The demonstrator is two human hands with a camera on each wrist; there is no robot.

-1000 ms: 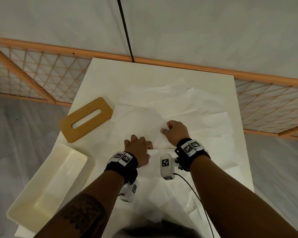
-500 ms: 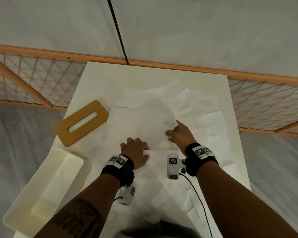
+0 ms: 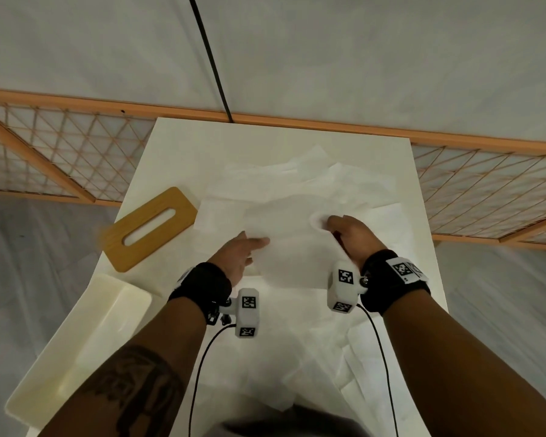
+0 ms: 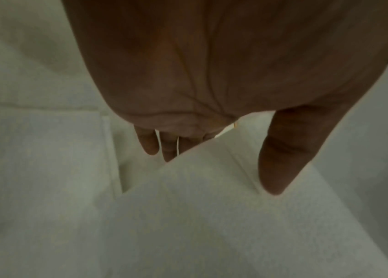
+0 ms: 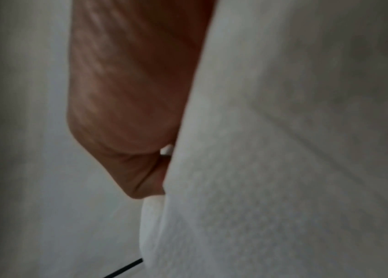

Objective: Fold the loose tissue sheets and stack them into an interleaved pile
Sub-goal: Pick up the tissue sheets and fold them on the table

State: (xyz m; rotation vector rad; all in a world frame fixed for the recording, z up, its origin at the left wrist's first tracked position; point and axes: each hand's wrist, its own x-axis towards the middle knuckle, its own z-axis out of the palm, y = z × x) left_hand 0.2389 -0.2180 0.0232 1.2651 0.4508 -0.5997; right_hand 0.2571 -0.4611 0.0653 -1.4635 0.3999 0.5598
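Note:
Several loose white tissue sheets [image 3: 360, 190] lie overlapping across the white table [image 3: 177, 152]. One tissue sheet [image 3: 290, 247] is raised off the pile between my hands. My left hand [image 3: 249, 247] holds its left edge, with the thumb [image 4: 280, 159] on top and the fingers [image 4: 150, 144] slipped behind the sheet [image 4: 211, 216]. My right hand [image 3: 331, 227] pinches the sheet's far right corner. In the right wrist view the sheet [image 5: 283, 169] hangs beside the palm and hides the fingers.
A wooden lid [image 3: 152, 230] with a slot lies at the table's left. A cream plastic box [image 3: 76, 348] sits at the near left edge. More sheets [image 3: 344, 357] cover the near part of the table. A wooden lattice screen [image 3: 60, 152] stands behind.
Both hands lay close together, pressing on the sheets. They have since moved apart and lifted one sheet, and the left hand has turned thumb-up at its edge.

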